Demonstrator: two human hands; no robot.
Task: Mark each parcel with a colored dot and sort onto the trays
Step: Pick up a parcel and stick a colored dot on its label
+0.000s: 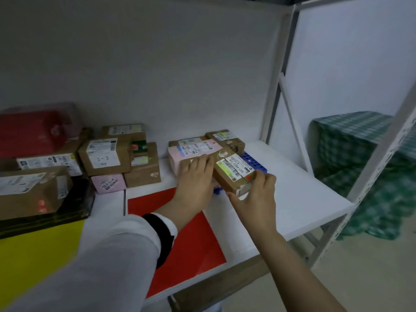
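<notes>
At centre right of the frame we see a brown parcel point(234, 174) lying over a blue rack point(253, 162) on the white shelf point(292, 194), its labelled top facing up with a red dot point(248, 177) near its lower right corner. The left hand point(195, 176) lies flat on the parcel's left end, fingers straight. The right hand point(258, 194) clamps the near right corner, with the thumb below and curled fingers on top. Just behind, touching the parcel, sits a pink parcel point(177, 157), with more brown ones behind that. Below the hands we see a red sheet point(186, 239) on the shelf, and at lower left a yellow sheet point(38, 251). A pile of boxes point(105, 156) fills the left middle of the frame.
</notes>
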